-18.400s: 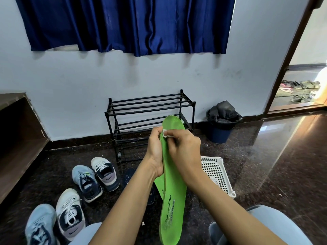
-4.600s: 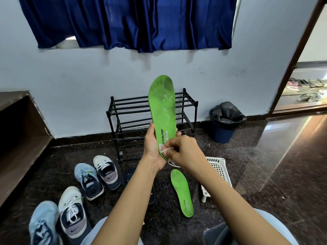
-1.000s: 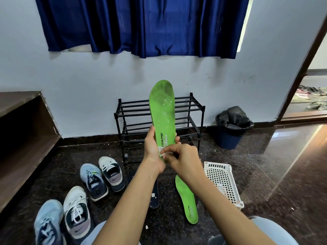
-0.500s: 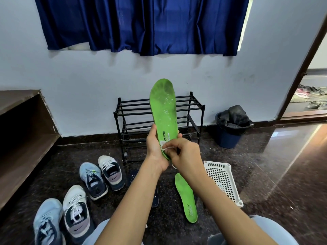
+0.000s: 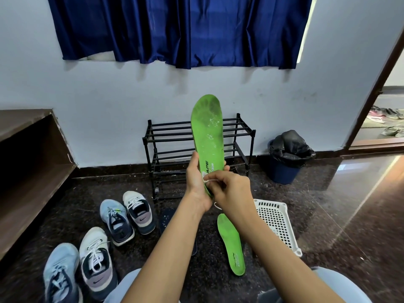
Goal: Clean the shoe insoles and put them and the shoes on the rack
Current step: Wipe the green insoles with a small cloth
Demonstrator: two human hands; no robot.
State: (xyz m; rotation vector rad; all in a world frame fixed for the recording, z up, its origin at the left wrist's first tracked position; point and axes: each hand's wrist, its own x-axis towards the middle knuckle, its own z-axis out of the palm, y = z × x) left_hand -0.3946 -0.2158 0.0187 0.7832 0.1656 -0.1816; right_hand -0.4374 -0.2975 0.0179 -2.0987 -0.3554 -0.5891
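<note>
Ahead of rack (image 5: pixel 170 123) | left hand (image 5: pixel 196 182) grips upright green insole (image 5: pixel 207 127) | right hand (image 5: pixel 231 191) pinches white wipe (image 5: pixel 206 181)

Home interior, a room by an entrance. Blue curtain (image 5: pixel 179 29) hangs over a window in a pale painted wall (image 5: pixel 109 101). Polished dark stone floor (image 5: pixel 328 215). Black shoe rack (image 5: pixel 170 136) at the wall's foot, sneakers (image 5: pixel 127 215) on the floor left of it, lined bin (image 5: pixel 284 162) to its right. Sandals (image 5: pixel 391 130) lie past the doorway (image 5: pixel 371 84). Wooden shelf (image 5: pixel 28 154) at far left.
</note>
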